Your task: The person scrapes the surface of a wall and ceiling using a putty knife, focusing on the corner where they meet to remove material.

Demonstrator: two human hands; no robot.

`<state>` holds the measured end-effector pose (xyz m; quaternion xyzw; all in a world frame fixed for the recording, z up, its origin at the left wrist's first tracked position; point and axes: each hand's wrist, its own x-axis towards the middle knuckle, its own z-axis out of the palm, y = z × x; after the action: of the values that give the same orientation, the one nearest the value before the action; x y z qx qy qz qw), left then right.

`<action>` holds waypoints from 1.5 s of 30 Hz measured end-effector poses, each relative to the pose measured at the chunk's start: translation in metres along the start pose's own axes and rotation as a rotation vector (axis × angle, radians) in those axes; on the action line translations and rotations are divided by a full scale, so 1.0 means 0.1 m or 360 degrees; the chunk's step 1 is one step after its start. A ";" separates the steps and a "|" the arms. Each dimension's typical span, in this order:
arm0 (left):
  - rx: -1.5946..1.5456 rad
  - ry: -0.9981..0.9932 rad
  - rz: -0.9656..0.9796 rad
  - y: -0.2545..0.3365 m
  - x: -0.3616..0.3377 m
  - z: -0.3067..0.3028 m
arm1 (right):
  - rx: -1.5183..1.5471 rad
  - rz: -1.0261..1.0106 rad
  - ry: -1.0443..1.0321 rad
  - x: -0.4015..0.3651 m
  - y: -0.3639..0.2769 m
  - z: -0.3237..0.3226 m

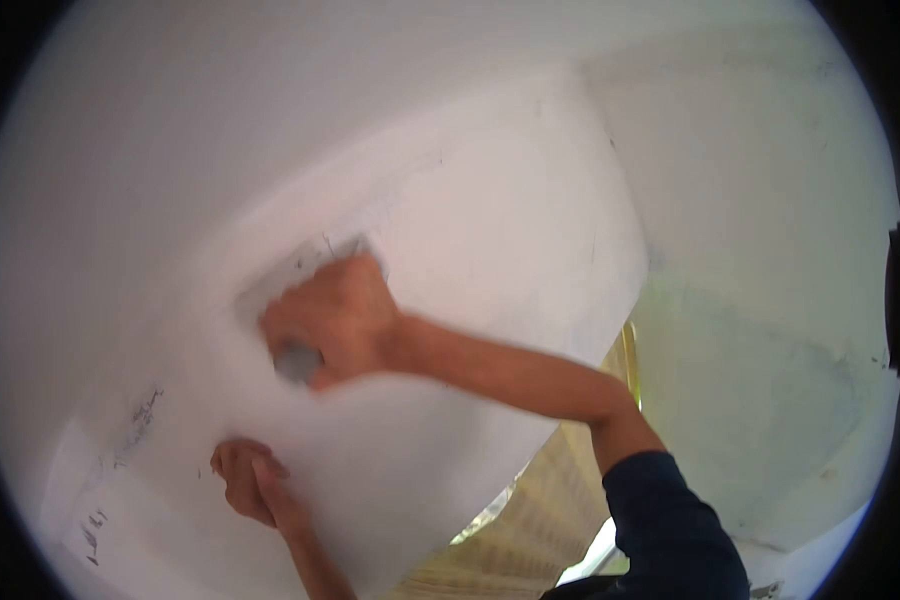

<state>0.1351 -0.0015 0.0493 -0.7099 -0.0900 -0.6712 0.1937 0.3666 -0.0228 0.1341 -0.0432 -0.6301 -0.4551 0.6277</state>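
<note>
My right hand (335,315) is wrapped round a grey hand tool (298,362), with its rounded end sticking out below the fingers. A thin grey edge shows above the knuckles, against the white curved panel (490,220). Motion blurs this hand, and I cannot tell the tool's exact kind. Lower down, my left hand (250,482) is closed in a loose fist close against the same panel, its fingers curled in and nothing showing in them.
Dark handwritten marks (95,535) and a scuffed patch (142,420) show on the panel's lower left. A greenish-white wall (760,330) meets it on the right. Below the panel's edge is a tan patterned surface (515,535). A dark object (899,300) sits at the far right edge.
</note>
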 end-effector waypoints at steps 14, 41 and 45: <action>-0.0042 0.0003 -0.0085 0.03 -0.04 0.04 | 0.0030 0.0008 -0.0061 0.05 -0.44 0.38; -0.0007 -0.0100 -0.0029 0.21 0.01 0.11 | -0.0252 0.0043 -0.0037 0.00 -0.06 0.33; 0.0001 -0.0026 -0.0029 0.24 0.07 0.17 | -0.0027 -0.0014 0.0247 0.16 -0.29 0.19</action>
<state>0.1608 -0.0177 0.0521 -0.7143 -0.0982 -0.6671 0.1872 0.3305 -0.0358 0.1359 -0.0101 -0.5757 -0.4653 0.6723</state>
